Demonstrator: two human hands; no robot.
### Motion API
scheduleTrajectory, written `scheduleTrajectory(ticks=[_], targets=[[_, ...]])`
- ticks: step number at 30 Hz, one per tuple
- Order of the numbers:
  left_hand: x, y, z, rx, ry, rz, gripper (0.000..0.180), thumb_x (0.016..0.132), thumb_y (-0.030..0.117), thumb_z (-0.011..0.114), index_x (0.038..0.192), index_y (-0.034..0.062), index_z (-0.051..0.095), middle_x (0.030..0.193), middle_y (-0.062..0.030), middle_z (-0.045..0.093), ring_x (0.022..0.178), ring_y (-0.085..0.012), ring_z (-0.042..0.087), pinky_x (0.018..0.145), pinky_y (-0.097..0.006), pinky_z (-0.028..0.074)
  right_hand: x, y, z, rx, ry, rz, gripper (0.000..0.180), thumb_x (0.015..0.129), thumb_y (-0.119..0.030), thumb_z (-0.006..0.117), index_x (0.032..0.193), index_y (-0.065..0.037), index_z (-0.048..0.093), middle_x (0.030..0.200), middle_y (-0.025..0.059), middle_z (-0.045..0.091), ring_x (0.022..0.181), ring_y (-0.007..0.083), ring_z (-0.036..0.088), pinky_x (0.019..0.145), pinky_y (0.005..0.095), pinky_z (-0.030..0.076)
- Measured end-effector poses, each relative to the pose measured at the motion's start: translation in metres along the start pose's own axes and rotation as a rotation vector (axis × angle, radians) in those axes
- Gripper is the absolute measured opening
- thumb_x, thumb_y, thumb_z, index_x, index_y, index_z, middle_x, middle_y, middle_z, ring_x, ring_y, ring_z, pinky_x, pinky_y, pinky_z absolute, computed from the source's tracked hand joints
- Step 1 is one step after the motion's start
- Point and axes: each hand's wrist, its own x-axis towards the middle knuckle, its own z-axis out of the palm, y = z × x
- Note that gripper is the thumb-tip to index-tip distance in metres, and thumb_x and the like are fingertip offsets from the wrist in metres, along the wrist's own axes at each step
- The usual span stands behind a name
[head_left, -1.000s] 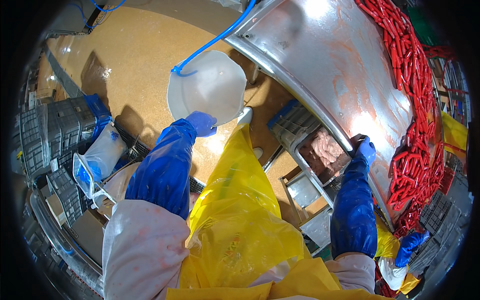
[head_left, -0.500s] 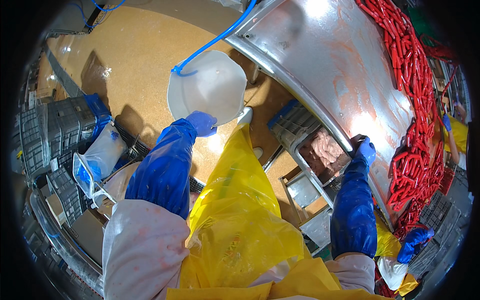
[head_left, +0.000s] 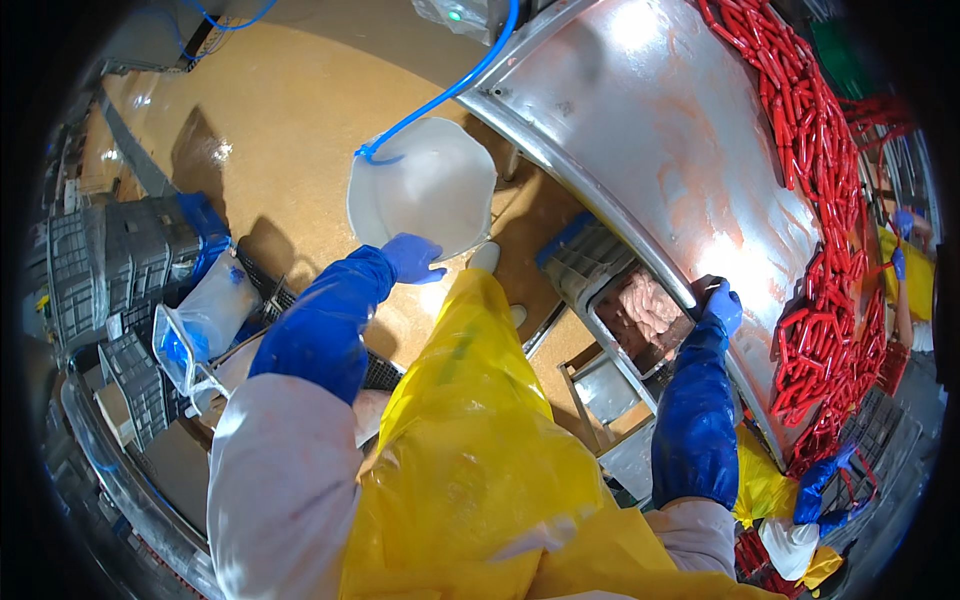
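My left hand, in a blue-violet glove, hovers by the near rim of a large pale round tub, fingers stretched and thumb apart, holding nothing I can see. A steel worktable stands to the right. At its near edge my gloved right hand is closed; a dark patch shows beside the fingers, and what they grip cannot be made out. Red sausage links are heaped along the table's far right side. Below the table edge, left of my right hand, a grey crate holds pinkish ground meat.
A blue hose hangs down to the tub. Stacked grey crates and a bag-lined frame stand at the left. At the right edge, co-workers in yellow aprons and blue sleeves work near the sausages.
My left hand has shifted slightly right, its fingers spreading more. The whole view has tilted a little. My right hand stays at the table edge.
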Motion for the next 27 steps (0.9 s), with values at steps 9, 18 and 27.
scheduleTrajectory(ticks=[9,18,27], targets=[[0.086,0.004,-0.177,-0.686,0.844,-0.235,0.026,0.098,0.026,0.053,0.102,0.004,0.067,0.086,-0.0151,0.069,0.08,-0.0318,0.068,0.075,-0.042,0.052,-0.188,0.049,0.051,0.194,-0.278,-0.502,0.025,0.088,-0.024,0.073,0.081,-0.001,0.067,0.079,0.0174,0.066,0.07,0.0281,0.063,0.066,0.0383,0.05],[0.246,-0.125,-0.253,-0.445,0.795,-0.444,0.037,0.095,0.032,0.044,0.101,0.003,0.066,0.082,-0.0176,0.07,0.071,-0.0327,0.07,0.074,-0.045,0.056,-0.211,0.049,0.158,-0.03,-0.768,-0.29,0.064,0.099,-0.056,0.038,0.122,-0.001,0.063,0.122,0.0285,0.062,0.117,0.0458,0.056,0.102,0.0481,0.042],[0.218,-0.061,-0.267,-0.91,0.851,-0.174,0.032,0.101,0.028,0.049,0.096,0.0005,0.064,0.079,-0.0103,0.067,0.069,-0.0184,0.065,0.066,-0.032,0.053,-0.227,-0.012,0.154,-0.097,-0.882,-0.356,0.065,0.096,-0.056,0.049,0.118,0.003,0.062,0.122,0.0331,0.059,0.12,0.0478,0.052,0.1,0.0502,0.043]])
